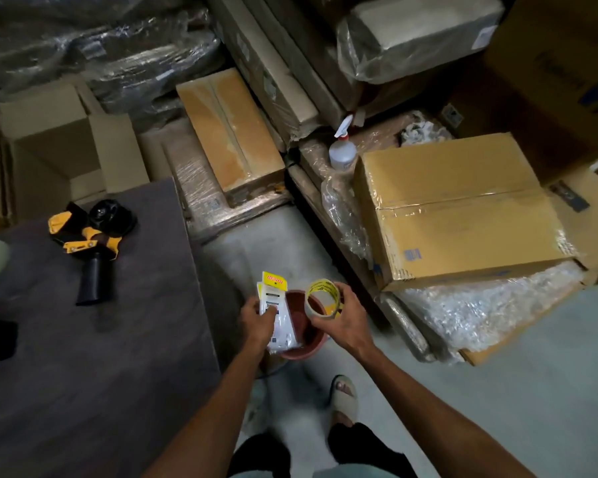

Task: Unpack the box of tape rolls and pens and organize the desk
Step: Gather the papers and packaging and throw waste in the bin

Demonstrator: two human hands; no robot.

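Note:
My left hand point(258, 320) grips a stack of white pen packets with a yellow header point(277, 305), held over a reddish-brown bucket point(308, 343) on the floor. My right hand point(342, 317) holds a roll of clear tape with a yellow printed core point(321, 298) above the bucket's right side. A dark desk point(83, 339) lies to the left, with a yellow and black tape dispenser point(90, 243) on its far part.
An open empty cardboard box point(59, 146) stands behind the desk. A taped cardboard box point(460, 208) sits to the right on bubble-wrapped goods, a spray bottle point(342, 150) behind it. Wrapped cartons fill the back. My sandalled foot point(344, 398) stands on the grey floor.

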